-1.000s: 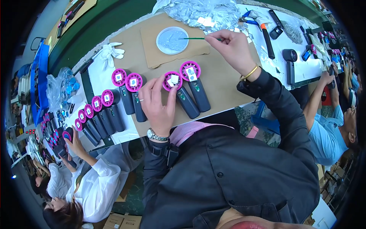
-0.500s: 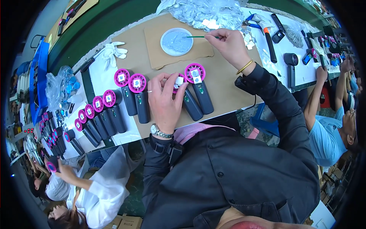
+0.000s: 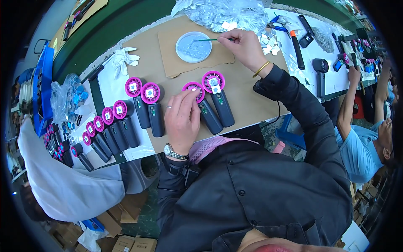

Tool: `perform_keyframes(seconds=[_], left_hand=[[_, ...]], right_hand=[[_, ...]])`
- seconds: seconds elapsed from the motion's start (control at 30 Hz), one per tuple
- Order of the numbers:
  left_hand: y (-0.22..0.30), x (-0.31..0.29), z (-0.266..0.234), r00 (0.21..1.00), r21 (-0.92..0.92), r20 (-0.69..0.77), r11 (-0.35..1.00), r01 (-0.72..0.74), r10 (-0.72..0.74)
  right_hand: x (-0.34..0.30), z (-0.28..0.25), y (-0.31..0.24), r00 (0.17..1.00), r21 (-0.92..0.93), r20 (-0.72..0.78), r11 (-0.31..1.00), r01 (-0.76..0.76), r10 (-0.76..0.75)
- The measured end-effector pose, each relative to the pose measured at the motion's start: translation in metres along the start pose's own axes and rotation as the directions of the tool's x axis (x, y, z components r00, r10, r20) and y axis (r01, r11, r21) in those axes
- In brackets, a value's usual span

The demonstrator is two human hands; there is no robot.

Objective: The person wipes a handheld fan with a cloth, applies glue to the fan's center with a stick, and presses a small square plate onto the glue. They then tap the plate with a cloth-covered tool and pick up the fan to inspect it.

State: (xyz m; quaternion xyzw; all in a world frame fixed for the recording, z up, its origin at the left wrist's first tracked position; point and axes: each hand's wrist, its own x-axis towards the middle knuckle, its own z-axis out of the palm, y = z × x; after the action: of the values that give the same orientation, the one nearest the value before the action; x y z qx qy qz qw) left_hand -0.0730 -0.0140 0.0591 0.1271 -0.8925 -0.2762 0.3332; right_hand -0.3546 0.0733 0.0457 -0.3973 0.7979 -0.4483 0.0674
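My left hand [image 3: 183, 117] bends over the pink round head of a dark handheld fan [image 3: 208, 116], its fingers drawn together at the head's centre. A bit of a small white square [image 3: 194, 89] shows at the fingertips; the rest is hidden. My right hand [image 3: 241, 45] pinches a thin green stick [image 3: 208, 40], whose tip is in pale paste in a round white dish [image 3: 194, 58]. Just right of the left hand's fan lies another fan [image 3: 223, 109], a white square with a grey smear on its head. Two more such fans [image 3: 156, 119] lie left of my left hand.
Under the dish is a cardboard sheet [image 3: 168, 69]. Loose white squares [image 3: 270, 44] lie beside clear plastic bags [image 3: 228, 14]. More fans [image 3: 128, 130] line the left side, near a white glove [image 3: 124, 59]. An orange-and-black tool [image 3: 297, 50] lies at right. People sit on both sides.
My right hand and the stick have shifted left, the tip deeper over the dish. My left fingers have closed in on the fan's centre, covering most of the white square. The person at left has leaned forward.
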Motion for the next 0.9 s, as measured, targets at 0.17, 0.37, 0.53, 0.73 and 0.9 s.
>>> perform_keyframes(seconds=[0.17, 0.37, 0.53, 0.73, 0.9], left_hand=[[-0.002, -0.002, 0.0, 1.0, -0.032, 0.012, 0.999, -0.004, 0.004], [-0.002, -0.003, -0.003, 0.999, -0.011, 0.035, 1.0, -0.027, 0.028], [-0.002, -0.002, -0.003, 0.999, 0.021, 0.041, 0.999, -0.032, 0.031], [-0.007, -0.005, 0.002, 0.998, 0.064, -0.006, 0.996, -0.064, 0.065], [-0.007, -0.006, 0.001, 0.999, 0.086, 0.019, 0.995, -0.042, 0.04]], right_hand=[[-0.001, 0.0, 0.003, 0.995, 0.032, 0.065, 0.997, -0.075, 0.072], [-0.001, 0.003, 0.002, 0.985, 0.086, 0.114, 0.987, -0.137, 0.127], [0.001, 0.002, -0.004, 0.961, 0.091, 0.172, 0.967, -0.236, 0.218], [0.0, -0.001, -0.01, 0.9, 0.341, 0.253, 0.838, -0.425, 0.354], [-0.002, -0.016, -0.013, 0.854, 0.555, 0.357, 0.65, -0.52, 0.378]])
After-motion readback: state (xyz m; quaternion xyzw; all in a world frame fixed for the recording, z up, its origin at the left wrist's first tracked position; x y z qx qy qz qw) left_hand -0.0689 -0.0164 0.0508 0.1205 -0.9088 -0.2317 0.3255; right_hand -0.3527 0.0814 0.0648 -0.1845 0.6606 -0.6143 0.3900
